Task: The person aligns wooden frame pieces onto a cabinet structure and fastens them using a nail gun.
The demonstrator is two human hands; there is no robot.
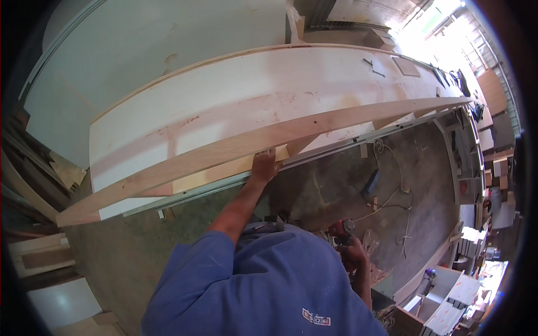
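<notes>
A long wooden plank (315,122) runs diagonally across a white-topped workpiece (224,84). Just beneath it, a pale yellow board (207,172) lies along the near side. My left hand (265,163) reaches forward with its fingers curled on that board, close under the plank. My right hand (353,250) is low at my right side, closed round a red and grey power tool (342,228); part of the tool is hidden by my body.
Cables (400,190) and a blue object (371,182) lie on the concrete floor (302,190). Stacked boards (33,252) stand at the left. Boxy white units (445,291) and timber pieces crowd the right. A large pale panel (168,33) is beyond the workpiece.
</notes>
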